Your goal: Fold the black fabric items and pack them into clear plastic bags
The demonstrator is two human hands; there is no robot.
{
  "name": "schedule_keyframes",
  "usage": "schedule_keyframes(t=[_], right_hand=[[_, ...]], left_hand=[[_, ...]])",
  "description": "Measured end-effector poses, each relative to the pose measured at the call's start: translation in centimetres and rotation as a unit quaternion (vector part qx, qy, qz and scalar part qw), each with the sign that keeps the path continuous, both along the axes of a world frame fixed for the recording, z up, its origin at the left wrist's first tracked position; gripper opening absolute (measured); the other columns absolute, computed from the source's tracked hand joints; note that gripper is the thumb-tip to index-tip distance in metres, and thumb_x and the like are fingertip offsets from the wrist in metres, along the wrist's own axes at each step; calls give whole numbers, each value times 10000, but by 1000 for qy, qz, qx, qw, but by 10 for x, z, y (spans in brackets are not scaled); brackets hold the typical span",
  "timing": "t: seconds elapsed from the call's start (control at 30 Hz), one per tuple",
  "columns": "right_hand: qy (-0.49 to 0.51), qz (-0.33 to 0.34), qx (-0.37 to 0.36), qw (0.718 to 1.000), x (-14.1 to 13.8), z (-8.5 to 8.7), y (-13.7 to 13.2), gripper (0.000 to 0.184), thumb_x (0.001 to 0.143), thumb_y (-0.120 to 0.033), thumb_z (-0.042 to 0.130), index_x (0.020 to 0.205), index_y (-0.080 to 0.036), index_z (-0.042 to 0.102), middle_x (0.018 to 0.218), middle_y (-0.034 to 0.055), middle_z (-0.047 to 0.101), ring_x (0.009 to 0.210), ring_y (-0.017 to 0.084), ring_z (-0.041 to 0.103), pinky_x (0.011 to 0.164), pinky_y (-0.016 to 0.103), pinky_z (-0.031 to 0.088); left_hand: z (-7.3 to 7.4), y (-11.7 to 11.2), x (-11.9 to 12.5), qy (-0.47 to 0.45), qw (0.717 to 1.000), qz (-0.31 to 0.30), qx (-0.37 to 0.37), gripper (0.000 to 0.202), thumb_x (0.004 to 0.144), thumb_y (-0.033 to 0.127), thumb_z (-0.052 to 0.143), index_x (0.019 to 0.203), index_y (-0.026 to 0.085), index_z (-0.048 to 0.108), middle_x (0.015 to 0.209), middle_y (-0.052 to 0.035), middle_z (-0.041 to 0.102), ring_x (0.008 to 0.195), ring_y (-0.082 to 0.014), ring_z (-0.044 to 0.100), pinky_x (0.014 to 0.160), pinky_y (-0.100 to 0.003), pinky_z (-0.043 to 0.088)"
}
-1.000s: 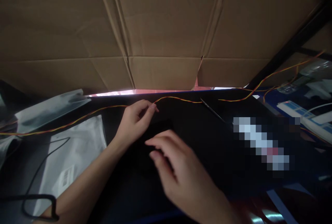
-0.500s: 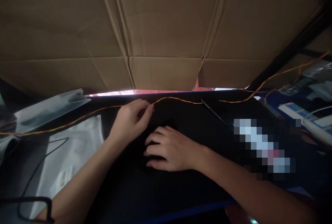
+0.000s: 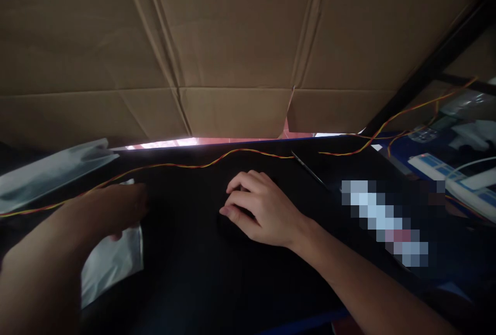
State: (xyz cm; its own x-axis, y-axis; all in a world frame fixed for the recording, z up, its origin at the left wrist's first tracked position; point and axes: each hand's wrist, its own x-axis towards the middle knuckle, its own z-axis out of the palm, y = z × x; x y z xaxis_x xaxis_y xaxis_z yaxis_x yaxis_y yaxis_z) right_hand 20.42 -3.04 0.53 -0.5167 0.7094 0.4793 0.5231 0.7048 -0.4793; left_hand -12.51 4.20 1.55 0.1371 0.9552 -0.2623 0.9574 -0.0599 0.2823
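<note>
1. Near: on the black worktop point(image 3: 182, 273) I find the left hand point(image 3: 112, 211), blurred, over a clear bag point(image 3: 116, 268) and hiding part of it; I cannot tell whether its fingers hold anything.
2. The right hand point(image 3: 261, 208) rests with fingers bent over a dark patch; I cannot tell whether it grips anything.
3. To its right lies a pixelated strip point(image 3: 383, 221); any lettering there is unreadable to me. A slim rod point(image 3: 310, 167) points away from it.
4. Beyond both hands, a red-and-yellow twisted wire point(image 3: 240, 150) crosses the worktop, passing just by the left hand.
5. Far left: a second bag point(image 3: 58, 172). Far right: a white-and-blue block point(image 3: 445, 172).
6. Farthest: a creased cardboard sheet point(image 3: 232, 40) walls off the back.
</note>
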Motion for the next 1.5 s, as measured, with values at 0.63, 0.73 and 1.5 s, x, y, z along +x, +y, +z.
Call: schedule_keyframes(t=[0.63,0.73,1.5], right_hand=[[-28,-10,49,998,-4,-11,4,91,1061,-266,670,1079,-211,740,1034,22,713,906,175,592,821,335,411],[-12,-18,63,998,-2,-9,6,120,1076,-228,637,1028,-198,742,1005,22,703,893,167,586,817,328,416],[-198,28,-85,976,34,-2,-7,703,854,-380,903,1465,-172,625,1581,170,590,1445,353,568,1156,501,513]], left_hand=[[20,-32,103,-401,898,-180,11,149,967,312,601,953,216,715,687,32,626,462,-89,488,399,-190,406],[22,-30,102,-327,904,-255,99,254,1018,302,524,881,208,717,774,-6,687,667,-146,623,595,-250,505],[-2,-18,84,-216,825,-394,343,303,997,147,483,706,212,537,753,-30,528,652,-178,507,595,-338,412]])
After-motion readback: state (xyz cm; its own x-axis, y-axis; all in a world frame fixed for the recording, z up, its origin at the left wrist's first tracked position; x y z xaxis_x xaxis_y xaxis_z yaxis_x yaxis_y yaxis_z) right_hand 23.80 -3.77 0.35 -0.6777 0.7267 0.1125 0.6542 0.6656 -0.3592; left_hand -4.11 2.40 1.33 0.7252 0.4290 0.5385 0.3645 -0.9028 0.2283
